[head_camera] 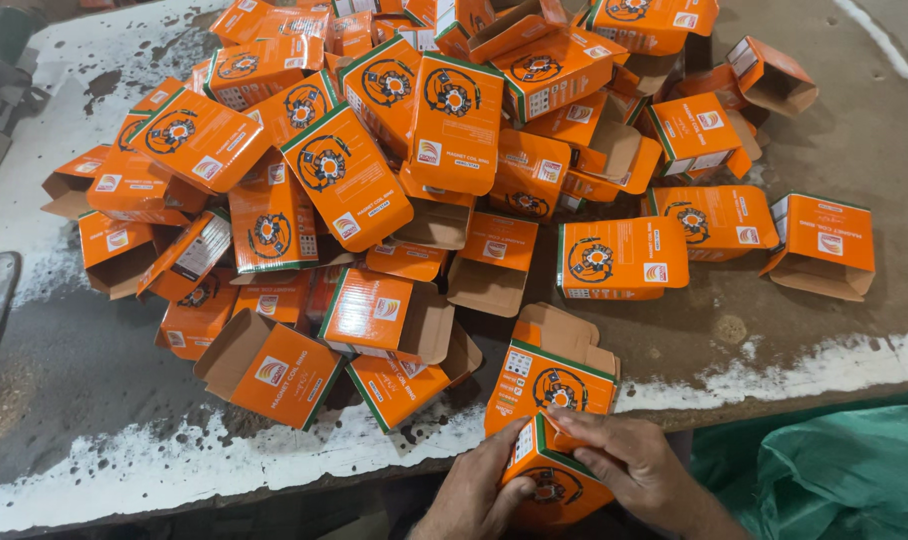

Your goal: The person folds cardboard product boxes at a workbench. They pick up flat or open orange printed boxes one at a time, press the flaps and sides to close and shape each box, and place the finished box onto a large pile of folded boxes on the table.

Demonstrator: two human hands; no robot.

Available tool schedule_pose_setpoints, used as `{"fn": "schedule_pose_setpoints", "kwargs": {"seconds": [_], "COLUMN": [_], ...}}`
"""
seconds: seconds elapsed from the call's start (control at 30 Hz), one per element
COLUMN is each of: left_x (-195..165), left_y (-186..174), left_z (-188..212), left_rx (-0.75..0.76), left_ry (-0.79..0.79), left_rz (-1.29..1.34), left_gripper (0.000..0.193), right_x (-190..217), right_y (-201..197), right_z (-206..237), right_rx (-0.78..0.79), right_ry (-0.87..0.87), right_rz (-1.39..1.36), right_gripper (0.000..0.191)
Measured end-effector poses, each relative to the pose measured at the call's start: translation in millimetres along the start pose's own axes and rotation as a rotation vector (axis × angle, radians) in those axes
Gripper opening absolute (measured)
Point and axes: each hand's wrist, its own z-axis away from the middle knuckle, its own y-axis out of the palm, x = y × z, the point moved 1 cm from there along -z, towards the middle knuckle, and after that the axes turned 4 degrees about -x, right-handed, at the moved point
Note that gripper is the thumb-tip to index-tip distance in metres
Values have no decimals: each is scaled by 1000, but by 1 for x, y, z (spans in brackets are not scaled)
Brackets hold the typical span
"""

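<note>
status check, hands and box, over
Left hand and right hand both grip a small orange cardboard box. Pile of open orange cartons ahead on the table.

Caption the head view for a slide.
Both hands hold one orange box beside a heap of boxes.

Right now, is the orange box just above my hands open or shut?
Open. The orange box above the left hand and right hand has its brown top flaps spread up and back, showing plain cardboard inside.
</note>
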Motion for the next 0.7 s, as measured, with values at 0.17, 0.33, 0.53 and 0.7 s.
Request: {"fn": "schedule_pose_setpoints", "kwargs": {"seconds": [0.17,0.33,0.53,0.7], "left_x": [-4,-11,-12,1], "left_y": [-5,-9,-10,-18], "left_z": [3,1,0,11], "left_rx": [-4,-41,-104,-266], "left_ry": [-54,-75,-116,-122], "left_rz": [47,140,72,180], "left_gripper": [65,62,63,64], "right_x": [9,21,20,13], "right_y": [2,14,16,24], "right_z": [-5,-10,-15,-2], "right_rx": [70,180,202,9], "right_ry": [-23,-72,-109,-8], "right_rz": [43,185,250,244], "right_gripper": [39,54,59,47]}}
